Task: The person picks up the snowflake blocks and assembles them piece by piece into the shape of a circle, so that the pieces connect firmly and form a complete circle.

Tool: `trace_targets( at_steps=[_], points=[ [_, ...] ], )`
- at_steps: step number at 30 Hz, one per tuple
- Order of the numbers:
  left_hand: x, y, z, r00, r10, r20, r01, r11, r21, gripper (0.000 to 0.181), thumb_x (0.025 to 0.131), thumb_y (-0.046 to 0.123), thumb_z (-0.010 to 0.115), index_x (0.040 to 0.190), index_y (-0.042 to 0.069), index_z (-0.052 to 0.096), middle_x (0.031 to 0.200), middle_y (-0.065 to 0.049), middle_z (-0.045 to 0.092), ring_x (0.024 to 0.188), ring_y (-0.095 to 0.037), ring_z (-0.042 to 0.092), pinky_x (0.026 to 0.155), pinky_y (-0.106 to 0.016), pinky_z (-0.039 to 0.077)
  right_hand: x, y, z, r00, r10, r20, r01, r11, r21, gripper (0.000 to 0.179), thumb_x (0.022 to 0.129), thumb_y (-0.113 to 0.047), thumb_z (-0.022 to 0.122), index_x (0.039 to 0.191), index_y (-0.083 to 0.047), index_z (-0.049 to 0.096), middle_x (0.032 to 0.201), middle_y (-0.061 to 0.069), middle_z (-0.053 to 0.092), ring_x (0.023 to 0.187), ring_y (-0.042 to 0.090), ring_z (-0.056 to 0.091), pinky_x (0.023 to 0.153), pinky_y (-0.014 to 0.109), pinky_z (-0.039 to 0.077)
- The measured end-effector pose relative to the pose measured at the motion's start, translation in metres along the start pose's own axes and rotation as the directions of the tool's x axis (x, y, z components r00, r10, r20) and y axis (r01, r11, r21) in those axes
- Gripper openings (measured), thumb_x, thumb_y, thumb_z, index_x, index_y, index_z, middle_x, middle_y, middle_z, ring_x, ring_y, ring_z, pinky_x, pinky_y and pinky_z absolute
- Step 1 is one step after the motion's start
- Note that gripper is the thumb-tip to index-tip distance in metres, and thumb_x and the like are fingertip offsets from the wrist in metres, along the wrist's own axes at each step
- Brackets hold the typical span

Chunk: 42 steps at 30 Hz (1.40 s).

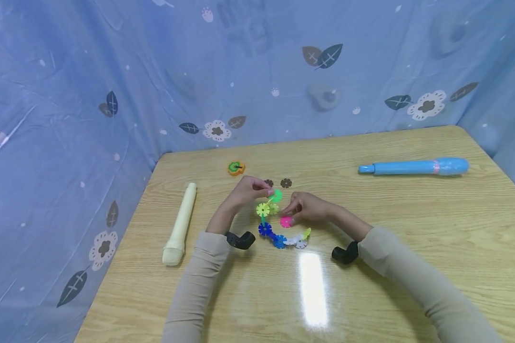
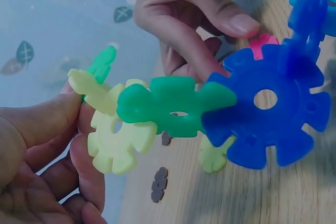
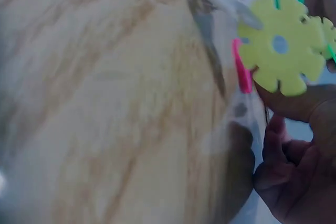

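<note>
My left hand [image 1: 245,191] pinches a bright green snowflake disc [image 1: 276,196] at one end of a curved chain of slotted plastic snowflake discs. From there the chain runs through yellow discs [image 2: 122,148], a green disc [image 2: 176,103], a dark blue disc [image 2: 262,106], a lighter blue disc [image 1: 279,241] and white discs [image 1: 300,243] to a yellow disc [image 3: 282,45] at the other end. Inside the curve, my right hand [image 1: 310,207] holds a pink disc [image 1: 285,222] between thumb and fingers. In the right wrist view, the yellow end disc partly covers the pink one.
Two brown discs [image 1: 286,183] lie on the wooden table [image 1: 412,228] beyond the hands. An orange-and-green tree-shaped piece [image 1: 236,167] sits at the back left. A cream stick [image 1: 182,224] lies at left, a blue stick [image 1: 412,166] at back right. Blue curtains [image 1: 262,71] surround the table.
</note>
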State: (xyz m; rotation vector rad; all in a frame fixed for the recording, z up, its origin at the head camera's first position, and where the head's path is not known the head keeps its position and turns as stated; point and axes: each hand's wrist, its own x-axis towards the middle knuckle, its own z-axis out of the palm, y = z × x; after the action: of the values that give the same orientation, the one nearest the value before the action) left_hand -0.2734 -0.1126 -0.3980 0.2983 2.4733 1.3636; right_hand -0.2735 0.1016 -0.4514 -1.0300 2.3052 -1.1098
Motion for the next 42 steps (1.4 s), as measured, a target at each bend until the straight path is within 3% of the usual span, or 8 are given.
trace_targets(
  at_steps=[6,11,17,23,33,38,40,42],
  points=[
    [0.002,-0.004,0.002,1.000,-0.006,0.003,0.006,1.000,-0.010,0.017,0.086,0.013,0.065,0.094,-0.002,0.068,0.099,-0.014,0.066,0.093,-0.029,0.061,0.088,-0.041,0.047,0.001,-0.008,0.003,0.999,-0.017,-0.034,0.012,0.988,-0.156,0.028,0.067,-0.015,0.079,0.095,-0.009,0.072,0.080,0.004,0.051,0.070,0.014,0.044,0.062,0.023,0.038],
    [0.005,-0.005,0.005,1.000,-0.009,-0.006,0.009,1.000,-0.009,0.017,0.085,0.013,0.065,0.094,-0.002,0.068,0.099,-0.014,0.067,0.091,-0.026,0.062,0.086,-0.035,0.048,-0.002,-0.011,-0.002,0.987,0.053,-0.151,-0.074,0.988,-0.135,0.014,0.071,-0.003,0.075,0.081,-0.008,0.067,0.081,0.004,0.066,0.073,0.014,0.061,0.070,0.028,0.050],
    [0.010,-0.003,0.012,1.000,-0.026,-0.007,0.026,0.999,-0.026,0.017,0.085,0.012,0.065,0.094,-0.003,0.068,0.098,-0.015,0.067,0.089,-0.024,0.062,0.081,-0.028,0.049,-0.008,-0.015,-0.010,0.879,0.009,-0.477,-0.101,0.981,-0.168,0.004,0.076,-0.005,0.072,0.077,-0.008,0.069,0.073,0.004,0.071,0.068,0.016,0.066,0.066,0.033,0.049],
    [0.012,-0.002,0.017,0.997,-0.040,-0.061,0.037,0.998,-0.051,0.017,0.085,0.014,0.066,0.090,-0.002,0.068,0.093,-0.012,0.067,0.088,-0.025,0.061,0.077,-0.028,0.047,-0.009,-0.017,-0.011,0.806,-0.132,-0.577,0.007,0.977,-0.214,0.005,0.076,-0.007,0.072,0.078,-0.005,0.068,0.073,0.006,0.071,0.066,0.018,0.067,0.060,0.027,0.052],
    [0.007,0.008,0.029,0.978,-0.079,-0.191,0.055,0.990,-0.128,0.014,0.082,0.005,0.067,0.086,-0.008,0.069,0.091,-0.017,0.067,0.075,-0.016,0.058,0.067,-0.023,0.048,-0.003,-0.024,-0.004,0.737,-0.446,-0.508,0.078,0.803,-0.591,0.006,0.074,0.002,0.072,0.076,-0.002,0.068,0.070,0.007,0.067,0.061,0.018,0.063,0.053,0.027,0.050],
    [0.004,-0.002,0.027,0.974,0.015,-0.224,0.008,0.995,0.101,0.015,0.080,0.017,0.072,0.084,0.002,0.073,0.089,-0.009,0.071,0.074,-0.013,0.061,0.062,-0.020,0.046,0.000,-0.021,-0.003,0.714,-0.531,-0.456,0.138,0.745,-0.652,0.005,0.075,-0.003,0.072,0.076,-0.004,0.067,0.068,0.005,0.066,0.057,0.015,0.060,0.048,0.022,0.046],
    [0.001,-0.002,0.026,0.965,0.129,-0.230,-0.064,0.961,0.268,0.016,0.078,0.021,0.073,0.085,0.007,0.074,0.087,-0.005,0.072,0.072,-0.013,0.062,0.063,-0.021,0.046,0.002,-0.021,-0.004,0.710,-0.567,-0.418,0.168,0.713,-0.681,0.007,0.076,-0.007,0.071,0.076,-0.005,0.064,0.066,0.003,0.064,0.053,0.012,0.054,0.045,0.020,0.043],
    [-0.001,-0.002,0.025,0.937,0.272,-0.219,-0.161,0.894,0.419,0.017,0.077,0.024,0.073,0.086,0.010,0.075,0.085,-0.003,0.072,0.072,-0.015,0.062,0.065,-0.024,0.046,0.004,-0.021,-0.004,0.708,-0.589,-0.389,0.184,0.686,-0.704,0.012,0.076,-0.008,0.070,0.076,-0.005,0.059,0.061,0.002,0.058,0.048,0.010,0.046,0.043,0.019,0.038]
  ],
)
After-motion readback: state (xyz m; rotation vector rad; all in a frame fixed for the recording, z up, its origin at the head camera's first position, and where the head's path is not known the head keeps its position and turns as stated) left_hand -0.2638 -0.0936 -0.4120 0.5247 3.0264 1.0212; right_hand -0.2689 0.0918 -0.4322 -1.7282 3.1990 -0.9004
